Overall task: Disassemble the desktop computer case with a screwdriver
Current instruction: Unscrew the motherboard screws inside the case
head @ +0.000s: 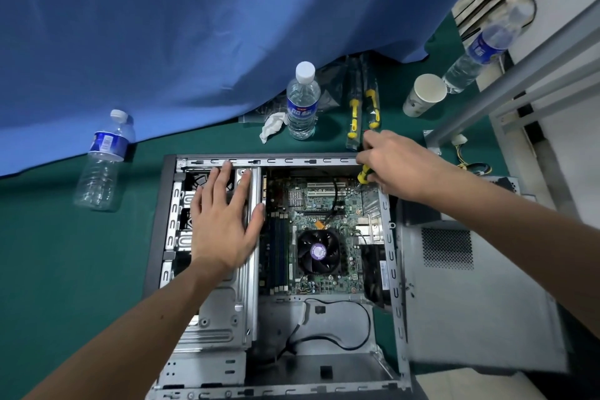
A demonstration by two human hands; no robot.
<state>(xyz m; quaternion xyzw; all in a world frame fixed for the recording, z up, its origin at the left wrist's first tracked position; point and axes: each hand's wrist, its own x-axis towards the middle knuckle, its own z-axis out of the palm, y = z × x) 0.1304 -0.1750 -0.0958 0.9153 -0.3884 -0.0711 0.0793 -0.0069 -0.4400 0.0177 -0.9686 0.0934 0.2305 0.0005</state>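
The open case (276, 269) lay at frame centre on the tabletop (81, 269); bottles (302, 101) stood above it, a panel (470, 295) at right.

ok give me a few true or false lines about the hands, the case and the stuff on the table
1. The right hand grips a screwdriver at the far right corner of the case. True.
2. The left hand holds a bottle. False: it lies flat, fingers straight, on the drive cage.
3. The case is closed. False: it is open, showing the motherboard and fan.
4. A paper cup stands on the table beyond the case. True.
5. Two spare screwdrivers lie beyond the case. True.
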